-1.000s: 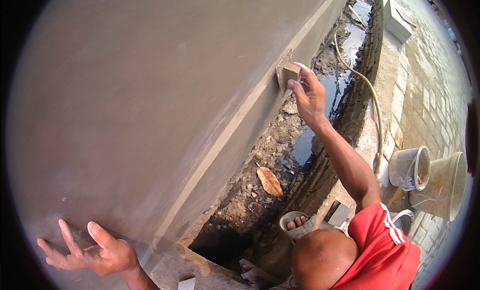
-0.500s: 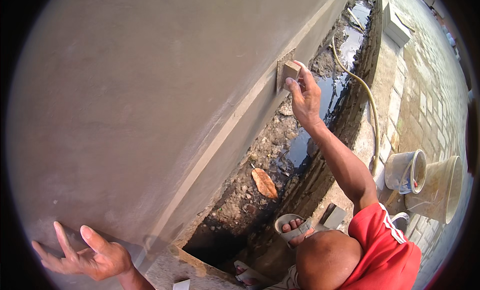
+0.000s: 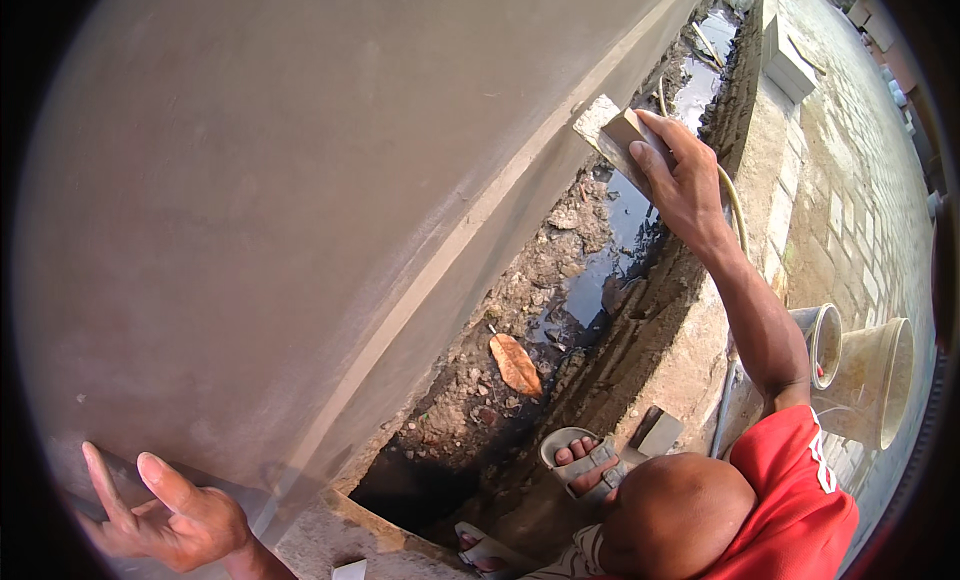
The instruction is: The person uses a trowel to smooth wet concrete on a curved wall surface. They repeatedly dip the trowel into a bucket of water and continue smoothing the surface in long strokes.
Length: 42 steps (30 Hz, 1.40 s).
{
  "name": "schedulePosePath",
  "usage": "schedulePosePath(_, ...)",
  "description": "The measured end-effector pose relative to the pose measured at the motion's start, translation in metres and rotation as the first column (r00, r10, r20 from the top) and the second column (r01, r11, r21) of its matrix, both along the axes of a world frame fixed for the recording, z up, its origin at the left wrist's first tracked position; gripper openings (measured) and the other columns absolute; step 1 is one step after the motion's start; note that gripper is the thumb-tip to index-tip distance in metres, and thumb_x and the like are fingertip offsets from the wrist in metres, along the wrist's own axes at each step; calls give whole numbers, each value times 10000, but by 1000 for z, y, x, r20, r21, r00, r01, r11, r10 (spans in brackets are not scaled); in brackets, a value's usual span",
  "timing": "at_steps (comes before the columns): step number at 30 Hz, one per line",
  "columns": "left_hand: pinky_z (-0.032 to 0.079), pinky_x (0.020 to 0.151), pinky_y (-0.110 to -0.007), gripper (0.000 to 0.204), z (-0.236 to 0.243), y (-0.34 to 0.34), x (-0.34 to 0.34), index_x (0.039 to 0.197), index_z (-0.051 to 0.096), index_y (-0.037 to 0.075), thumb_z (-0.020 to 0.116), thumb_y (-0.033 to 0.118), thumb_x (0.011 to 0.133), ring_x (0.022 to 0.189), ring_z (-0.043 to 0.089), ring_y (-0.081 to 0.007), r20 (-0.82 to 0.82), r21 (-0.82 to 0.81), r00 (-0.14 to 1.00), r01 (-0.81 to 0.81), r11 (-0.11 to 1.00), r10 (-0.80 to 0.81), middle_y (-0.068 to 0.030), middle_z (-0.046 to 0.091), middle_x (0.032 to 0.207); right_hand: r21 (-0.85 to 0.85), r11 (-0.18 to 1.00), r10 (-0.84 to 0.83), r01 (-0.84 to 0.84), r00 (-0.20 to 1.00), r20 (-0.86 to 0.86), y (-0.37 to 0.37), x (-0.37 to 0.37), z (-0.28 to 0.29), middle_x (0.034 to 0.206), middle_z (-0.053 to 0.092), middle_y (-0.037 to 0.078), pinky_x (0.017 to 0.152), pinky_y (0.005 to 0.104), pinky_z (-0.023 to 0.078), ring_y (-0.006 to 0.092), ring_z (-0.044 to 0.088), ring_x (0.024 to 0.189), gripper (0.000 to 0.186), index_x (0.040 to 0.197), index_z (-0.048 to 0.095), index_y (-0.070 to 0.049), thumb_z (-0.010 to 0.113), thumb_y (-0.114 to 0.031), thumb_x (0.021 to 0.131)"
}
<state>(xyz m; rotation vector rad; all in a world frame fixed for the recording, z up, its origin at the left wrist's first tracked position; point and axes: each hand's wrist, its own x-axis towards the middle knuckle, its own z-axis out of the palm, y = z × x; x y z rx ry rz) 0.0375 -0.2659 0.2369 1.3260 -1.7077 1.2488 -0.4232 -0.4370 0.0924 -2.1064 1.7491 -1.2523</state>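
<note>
My right hand (image 3: pixel 688 178) grips a small hand float (image 3: pixel 622 130) with a block-like handle. Its pale, speckled plate is tilted and held over the ditch, apart from the wall. At lower left, my left hand (image 3: pixel 185 520) is open and empty, fingers spread, close to the wall; whether it touches the surface I cannot tell. The grey plastered wall (image 3: pixel 260 210) fills the left side, with a lighter ledge band (image 3: pixel 440 255) running diagonally along its lower part. My bent knee (image 3: pixel 680 510) and a sandalled foot (image 3: pixel 582 462) are at the bottom.
Along the wall's foot runs a ditch with rubble, dark water (image 3: pixel 610 250) and a dry leaf (image 3: pixel 516 364). Its right edge carries a hose (image 3: pixel 737 205), a small grey block (image 3: pixel 656 432) and stacked grey blocks (image 3: pixel 788 65). A pail (image 3: pixel 820 345) and a larger bucket (image 3: pixel 875 385) stand on paving.
My right hand has drawn the float off the wall's ledge band, rightward over the ditch, turning its plate into view. My left hand stays open near the wall, almost unmoved.
</note>
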Motion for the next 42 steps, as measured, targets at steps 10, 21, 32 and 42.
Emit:
schedulePosePath(10,337,1153,-422,288,-4,4,4,1211,629,-39,672,126,979,1350,412,-306,-13,35,998,-54,998,54,-83,711,1242,128,957,275,-259,953,-130,7,44,21,986,657,225,877,478,512,386,649,957,344,1239,622,69,608,-115,949)
schedulePosePath(21,332,1150,-418,282,-3,2,2,1212,619,-39,663,124,985,1336,411,-301,-20,24,999,-46,999,47,-94,715,1232,46,995,95,-86,965,-246,-34,1,33,1086,686,248,920,463,521,392,678,1024,309,1190,655,72,609,-125,956)
schedulePosePath(32,337,1143,-403,318,-1,5,7,1235,601,-56,672,122,982,1324,419,-289,-7,16,998,-68,998,68,-104,711,1238,48,943,331,-328,931,-152,17,49,48,934,650,228,847,475,526,402,654,916,329,1207,628,80,617,-105,935)
schedulePosePath(42,316,1166,-432,295,0,2,7,1224,610,-57,665,99,980,1348,412,-312,-22,18,999,-30,999,31,-104,712,1237,285,917,334,-279,928,-166,3,50,38,988,681,211,871,465,545,368,678,931,284,1172,642,72,589,-86,942)
